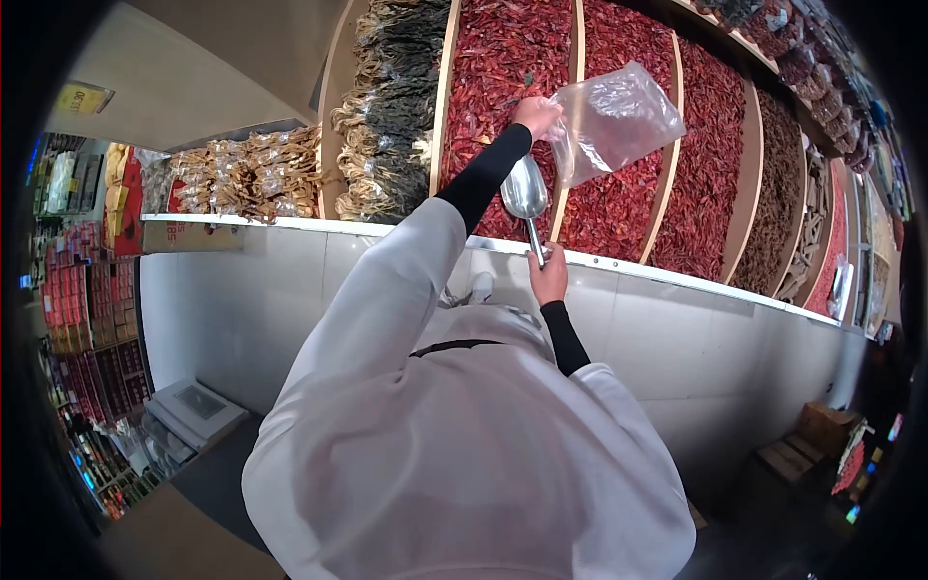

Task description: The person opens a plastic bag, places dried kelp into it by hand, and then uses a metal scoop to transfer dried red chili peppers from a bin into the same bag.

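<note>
My left hand (538,117) is closed on the edge of a clear plastic bag (623,121), which spreads out to the right over the dried red chilies (614,217). The bag looks flat, with nothing visible inside. My right hand (549,275) grips the handle of a metal scoop (525,188) near the front rim of the display. The scoop's bowl points away from me, just below my left hand, over the chilies in the left compartment.
Wooden dividers (665,193) separate the bins. Dark dried bundles (391,116) and brown wrapped bundles (253,174) lie to the left, brown dried goods (767,193) to the right. A white rim (667,277) edges the display. A white scale-like device (198,408) stands at lower left.
</note>
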Tool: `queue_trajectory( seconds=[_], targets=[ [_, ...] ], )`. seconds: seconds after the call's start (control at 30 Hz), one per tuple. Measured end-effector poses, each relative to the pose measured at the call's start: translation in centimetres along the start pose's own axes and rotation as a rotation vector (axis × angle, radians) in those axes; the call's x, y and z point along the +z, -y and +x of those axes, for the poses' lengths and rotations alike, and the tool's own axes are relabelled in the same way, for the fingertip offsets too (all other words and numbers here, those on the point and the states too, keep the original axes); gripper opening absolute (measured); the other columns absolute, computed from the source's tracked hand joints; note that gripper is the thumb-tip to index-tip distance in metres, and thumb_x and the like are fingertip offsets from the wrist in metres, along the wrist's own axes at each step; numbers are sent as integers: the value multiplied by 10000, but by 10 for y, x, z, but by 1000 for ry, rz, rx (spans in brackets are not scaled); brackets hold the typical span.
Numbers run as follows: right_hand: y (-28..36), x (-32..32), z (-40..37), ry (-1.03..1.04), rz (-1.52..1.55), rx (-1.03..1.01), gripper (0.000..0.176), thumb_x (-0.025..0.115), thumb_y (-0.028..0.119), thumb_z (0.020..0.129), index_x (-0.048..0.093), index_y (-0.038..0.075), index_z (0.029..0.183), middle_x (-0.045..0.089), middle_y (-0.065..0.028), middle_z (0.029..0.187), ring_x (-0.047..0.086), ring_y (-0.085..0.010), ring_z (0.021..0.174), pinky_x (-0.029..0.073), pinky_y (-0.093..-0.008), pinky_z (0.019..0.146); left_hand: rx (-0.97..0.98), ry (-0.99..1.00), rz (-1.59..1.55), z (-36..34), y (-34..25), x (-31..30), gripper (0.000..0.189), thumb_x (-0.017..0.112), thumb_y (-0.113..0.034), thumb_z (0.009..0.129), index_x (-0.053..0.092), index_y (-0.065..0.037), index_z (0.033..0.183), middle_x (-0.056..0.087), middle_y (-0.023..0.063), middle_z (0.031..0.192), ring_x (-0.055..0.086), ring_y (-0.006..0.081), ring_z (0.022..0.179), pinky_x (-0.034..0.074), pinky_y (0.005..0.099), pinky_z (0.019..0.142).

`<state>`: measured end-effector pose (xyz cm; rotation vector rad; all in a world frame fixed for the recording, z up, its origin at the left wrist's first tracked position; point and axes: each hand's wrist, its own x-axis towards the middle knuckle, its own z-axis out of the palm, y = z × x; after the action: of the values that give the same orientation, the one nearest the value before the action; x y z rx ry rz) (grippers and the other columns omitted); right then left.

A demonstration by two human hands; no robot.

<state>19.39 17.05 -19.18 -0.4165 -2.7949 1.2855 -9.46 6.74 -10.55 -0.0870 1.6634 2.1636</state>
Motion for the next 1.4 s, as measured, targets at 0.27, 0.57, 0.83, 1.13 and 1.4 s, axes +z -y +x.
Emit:
queue_trajectory(
  seconds=[0.27, 0.57, 0.83, 1.13, 1.4],
  targets=[
    [1, 2, -1, 50, 18, -4, 431, 709, 257, 827, 525, -7, 1115, 599, -192, 909, 599, -323, 805, 479, -413, 724, 96, -369, 721, -24, -15, -7, 773, 713, -424, 777, 403, 38, 1312, 537, 245, 1230, 519, 358, 1177, 394, 455, 1011],
    [6, -6, -3, 47, -1, 17, 432, 692, 270, 848, 528, -3, 1140, 561, -137, 923, 573, -280, 794, 474, -381, 717, 499, -538, 153, -112, -4, -19, 616, 626, -328, 902, 366, 21, 1339, 524, 203, 1241, 543, 271, 1108, 436, 379, 946],
    [12, -31, -14, -110, -31, -47, 423, 652, 262, 877, 513, -31, 1147, 509, -147, 994, 527, -276, 909, 438, -397, 823, 32, -626, -8, -309, 109, -121, 217, 544, -242, 961, 611, -36, 969, 525, -19, 652, 430, 33, 519, 324, 183, 475],
    [68, 2, -27, -203, -239, -353, 202, 612, 130, 836, 487, 22, 952, 511, -178, 1077, 458, -349, 1094, 332, -455, 942, -133, -779, -208, -405, 135, -202, 320, 554, -289, 944, 583, -78, 706, 383, -64, 497, 324, 35, 420, 229, 219, 409],
    [206, 133, -68, 59, -26, -701, 144, 610, 48, 814, 487, 31, 888, 533, -171, 1021, 493, -348, 1028, 355, -443, 899, -109, -638, -378, -482, 140, -285, 435, 593, -267, 935, 404, -155, 559, 339, -76, 493, 284, 41, 407, 191, 241, 393]
  ],
)
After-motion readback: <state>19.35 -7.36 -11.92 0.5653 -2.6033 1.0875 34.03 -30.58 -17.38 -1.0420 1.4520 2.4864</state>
